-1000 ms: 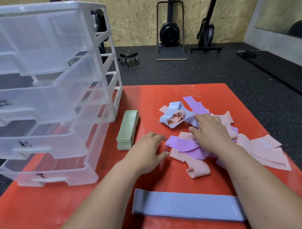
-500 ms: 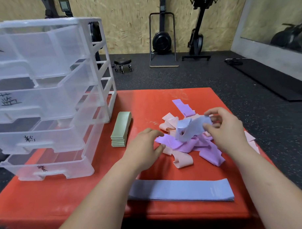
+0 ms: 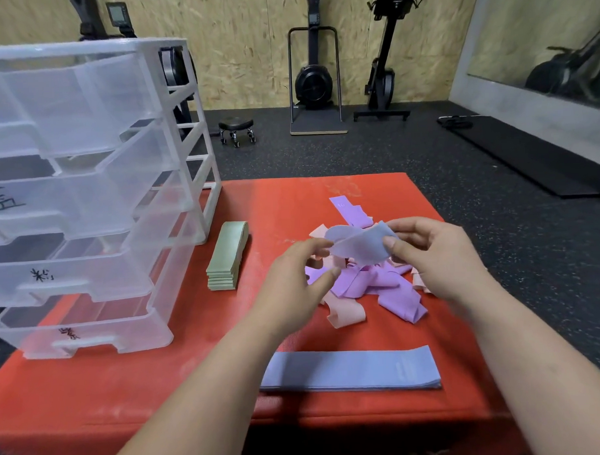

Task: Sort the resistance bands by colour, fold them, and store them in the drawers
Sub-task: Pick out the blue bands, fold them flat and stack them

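A clear plastic drawer unit (image 3: 174, 163) stands on the red mat's (image 3: 274, 201) left, folded green bands (image 3: 226, 260) stacked beside it. The left hand (image 3: 290, 289) touches a crumpled blue band (image 3: 357, 247) raised over the purple-and-pink pile (image 3: 368, 282), though whether it grips is unclear. The right hand (image 3: 439, 260) pinches the band's other end. Flat blue bands (image 3: 351, 370) lie nearest.

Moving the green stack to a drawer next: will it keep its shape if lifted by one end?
Probably not: the green stack is loose folded layers, unbound, so it would likely sag and fan apart. The blue band in the right hand curls limply, suggesting similar soft, light material.
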`<action>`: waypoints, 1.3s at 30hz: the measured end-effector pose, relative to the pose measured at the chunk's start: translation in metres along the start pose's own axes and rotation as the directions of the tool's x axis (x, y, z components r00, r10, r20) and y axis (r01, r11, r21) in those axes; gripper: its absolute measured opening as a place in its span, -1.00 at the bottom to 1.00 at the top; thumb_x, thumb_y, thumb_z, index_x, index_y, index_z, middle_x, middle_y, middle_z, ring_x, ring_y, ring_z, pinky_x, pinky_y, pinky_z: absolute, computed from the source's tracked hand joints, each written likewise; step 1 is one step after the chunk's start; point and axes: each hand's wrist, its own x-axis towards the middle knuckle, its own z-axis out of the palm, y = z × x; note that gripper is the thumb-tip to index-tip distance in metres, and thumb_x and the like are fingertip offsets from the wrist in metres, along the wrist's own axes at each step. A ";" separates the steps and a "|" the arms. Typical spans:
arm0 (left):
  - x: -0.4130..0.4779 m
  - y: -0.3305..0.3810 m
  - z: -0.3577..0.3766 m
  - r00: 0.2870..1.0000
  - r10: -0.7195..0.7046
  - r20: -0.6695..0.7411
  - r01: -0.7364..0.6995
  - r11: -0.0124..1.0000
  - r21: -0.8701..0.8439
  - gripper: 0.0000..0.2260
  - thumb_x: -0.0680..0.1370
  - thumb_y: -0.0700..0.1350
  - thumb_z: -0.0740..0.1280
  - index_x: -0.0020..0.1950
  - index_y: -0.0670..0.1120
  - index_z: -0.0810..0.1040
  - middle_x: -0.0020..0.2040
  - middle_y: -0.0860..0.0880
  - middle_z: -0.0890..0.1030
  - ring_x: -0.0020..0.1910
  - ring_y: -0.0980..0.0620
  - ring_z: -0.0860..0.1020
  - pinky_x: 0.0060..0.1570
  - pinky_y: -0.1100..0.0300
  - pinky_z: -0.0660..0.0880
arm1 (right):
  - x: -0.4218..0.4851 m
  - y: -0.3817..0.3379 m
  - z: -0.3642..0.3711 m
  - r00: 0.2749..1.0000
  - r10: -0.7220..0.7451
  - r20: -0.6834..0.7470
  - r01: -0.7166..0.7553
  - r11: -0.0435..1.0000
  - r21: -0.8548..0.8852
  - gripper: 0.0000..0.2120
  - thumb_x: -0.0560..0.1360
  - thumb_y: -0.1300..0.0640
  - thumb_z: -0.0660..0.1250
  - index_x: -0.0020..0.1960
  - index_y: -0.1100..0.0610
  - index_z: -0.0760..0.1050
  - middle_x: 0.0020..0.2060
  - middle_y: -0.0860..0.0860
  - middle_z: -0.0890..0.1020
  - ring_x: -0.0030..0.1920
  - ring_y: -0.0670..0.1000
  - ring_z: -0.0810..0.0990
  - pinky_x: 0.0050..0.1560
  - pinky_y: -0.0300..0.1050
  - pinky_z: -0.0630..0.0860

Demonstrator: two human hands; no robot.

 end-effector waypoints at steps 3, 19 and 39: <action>0.005 0.005 0.004 1.000 0.009 -0.012 -0.010 0.997 -0.078 -0.56 0.61 0.03 0.47 0.46 0.25 0.48 0.16 0.16 0.58 0.05 0.13 0.61 0.06 0.16 0.57 | -0.001 -0.006 0.005 0.999 -0.049 0.016 0.048 0.996 0.075 -0.75 0.54 0.35 0.47 0.15 0.09 0.68 -0.02 -0.04 0.78 0.00 -0.07 0.74 -0.05 -0.27 0.61; 0.017 -0.008 -0.006 0.927 -0.361 0.101 0.369 0.833 -0.412 -0.67 0.59 -0.34 0.46 0.25 0.01 0.66 0.04 -0.05 0.76 -0.04 0.04 0.67 -0.02 0.13 0.62 | 0.004 0.007 0.018 0.990 -0.012 0.143 0.021 0.998 -0.064 -0.71 0.47 0.39 0.52 0.09 0.08 0.67 -0.03 -0.07 0.77 -0.04 -0.05 0.76 0.03 -0.20 0.64; 0.012 -0.017 -0.037 0.981 -0.142 -0.129 0.123 0.982 -0.143 -0.63 0.53 -0.20 0.53 0.27 0.13 0.64 0.13 0.09 0.67 0.00 0.12 0.64 0.08 0.03 0.65 | 0.006 0.005 0.030 0.952 -0.091 0.294 0.214 0.881 -0.422 -0.68 0.50 0.04 0.55 0.20 -0.19 0.62 0.06 -0.32 0.70 0.12 -0.25 0.62 0.16 -0.23 0.52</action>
